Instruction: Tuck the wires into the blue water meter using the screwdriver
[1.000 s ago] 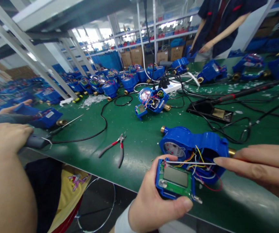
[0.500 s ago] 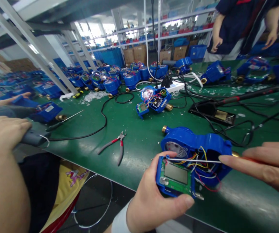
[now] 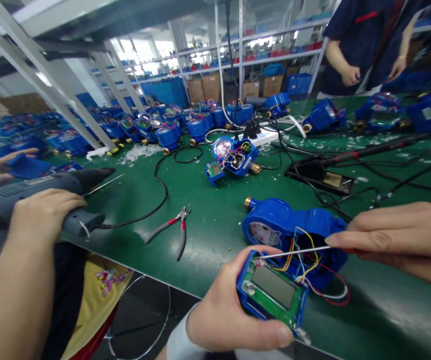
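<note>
My left hand (image 3: 238, 310) is wrapped round a blue-framed circuit board with a grey LCD screen (image 3: 274, 286), tilted up near the table edge. In my right hand (image 3: 399, 242) is a screwdriver (image 3: 298, 251), its thin metal shaft pointing left. The tip meets the board's upper left corner; whether it sits on a screw I cannot make out. Yellow, red and white wires (image 3: 315, 265) run from the board into a blue water meter body (image 3: 294, 215) lying just behind it, with a brass fitting at its left end. Most of the screwdriver's handle is hidden by my fingers.
Cutting pliers (image 3: 179, 225) lie open left of the meter. A second opened meter (image 3: 238, 157) sits farther back, before a power strip (image 3: 264, 136). A soldering iron stand (image 3: 320, 175) is at right. A co-worker's hand (image 3: 46, 210) grips a heat gun (image 3: 23, 192) at left.
The LCD board has tilted and dropped slightly, the screwdriver staying at its corner with its shaft more slanted. At left, the co-worker's heat gun has swung further into view.
</note>
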A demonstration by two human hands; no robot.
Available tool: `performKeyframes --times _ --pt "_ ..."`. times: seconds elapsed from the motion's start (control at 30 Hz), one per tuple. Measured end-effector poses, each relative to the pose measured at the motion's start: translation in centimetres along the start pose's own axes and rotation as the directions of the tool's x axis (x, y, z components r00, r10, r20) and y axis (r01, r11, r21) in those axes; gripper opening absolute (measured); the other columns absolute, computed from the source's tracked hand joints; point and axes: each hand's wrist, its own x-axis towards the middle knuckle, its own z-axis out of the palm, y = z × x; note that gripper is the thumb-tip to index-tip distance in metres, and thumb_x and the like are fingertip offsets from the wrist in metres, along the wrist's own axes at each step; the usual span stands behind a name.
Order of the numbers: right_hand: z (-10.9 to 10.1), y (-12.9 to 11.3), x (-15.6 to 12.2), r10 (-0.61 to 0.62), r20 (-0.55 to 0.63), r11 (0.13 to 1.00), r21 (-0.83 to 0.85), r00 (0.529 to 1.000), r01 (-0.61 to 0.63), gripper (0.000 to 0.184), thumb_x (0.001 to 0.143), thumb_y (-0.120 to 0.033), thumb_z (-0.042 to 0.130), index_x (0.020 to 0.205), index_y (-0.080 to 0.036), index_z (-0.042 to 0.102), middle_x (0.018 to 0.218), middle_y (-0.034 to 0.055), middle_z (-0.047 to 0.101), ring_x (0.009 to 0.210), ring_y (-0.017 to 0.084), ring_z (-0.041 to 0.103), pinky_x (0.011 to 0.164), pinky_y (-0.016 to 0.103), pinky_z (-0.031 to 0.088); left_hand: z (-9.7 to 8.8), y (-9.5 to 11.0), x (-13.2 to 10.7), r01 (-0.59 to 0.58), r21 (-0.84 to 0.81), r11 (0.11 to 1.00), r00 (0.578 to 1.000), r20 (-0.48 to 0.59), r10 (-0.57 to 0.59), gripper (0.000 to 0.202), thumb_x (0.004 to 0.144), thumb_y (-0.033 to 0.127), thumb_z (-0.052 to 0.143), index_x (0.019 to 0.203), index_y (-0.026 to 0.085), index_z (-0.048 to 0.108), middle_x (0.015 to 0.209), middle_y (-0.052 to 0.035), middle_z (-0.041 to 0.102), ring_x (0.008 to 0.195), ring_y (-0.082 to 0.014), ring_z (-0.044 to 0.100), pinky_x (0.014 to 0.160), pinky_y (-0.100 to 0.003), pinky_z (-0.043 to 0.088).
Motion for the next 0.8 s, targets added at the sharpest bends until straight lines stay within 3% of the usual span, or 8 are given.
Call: performKeyframes --times 0.2,0.43,0.63,0.8 --pt "-0.3 0.5 0.6 -0.007 0.013 0.995 0.098 1.000 0.005 0.044 0.099 -0.022 0.041 0.137 -0.043 0.044 0.082 -0.0016 0.061 0.070 0.008 0.062 0.060 0.017 0.047 0.0 -0.2 0.1 -0.003 -0.048 0.999 0.999 0.033 0.005 0.073 0.058 0.013 0.080 0.124 0.024 0.053 0.105 -0.0028 0.064 0.096 -0.0193 0.060 0.089 -0.032 0.046" --pt "-0.6 0.7 1.0 0.018 0.021 0.997 0.075 1.000 -0.020 0.039 0.098 -0.023 0.042 0.129 -0.045 0.053 0.084 0.0000 0.060 0.071 0.010 0.061 0.062 0.020 0.047 -0.1 -0.4 0.3 0.005 -0.049 0.999 0.999 0.044 -0.003 0.073 0.055 0.012 0.079 0.122 0.022 0.054 0.104 -0.0050 0.064 0.096 -0.0216 0.060 0.087 -0.033 0.047" --pt "-1.1 0.3 1.5 -0.064 0.035 0.997 0.038 0.997 0.063 0.046 0.099 -0.019 0.038 0.136 -0.045 0.043 0.087 -0.0009 0.059 0.075 0.009 0.060 0.063 0.019 0.046 -0.1 -0.6 0.3 0.033 -0.055 0.998 0.998 0.049 -0.030 0.075 0.053 0.012 0.079 0.123 0.022 0.053 0.103 -0.0046 0.063 0.097 -0.0229 0.060 0.089 -0.035 0.045" --pt "-1.1 -0.4 1.8 -0.050 0.035 0.999 0.019 0.998 0.049 0.044 0.099 -0.020 0.037 0.133 -0.045 0.048 0.086 -0.0010 0.061 0.073 0.009 0.061 0.063 0.019 0.046 -0.1 -0.5 0.3 0.034 -0.040 0.999 0.999 0.041 -0.032 0.076 0.053 0.016 0.083 0.123 0.021 0.053 0.102 -0.0047 0.064 0.097 -0.0231 0.060 0.089 -0.034 0.044"
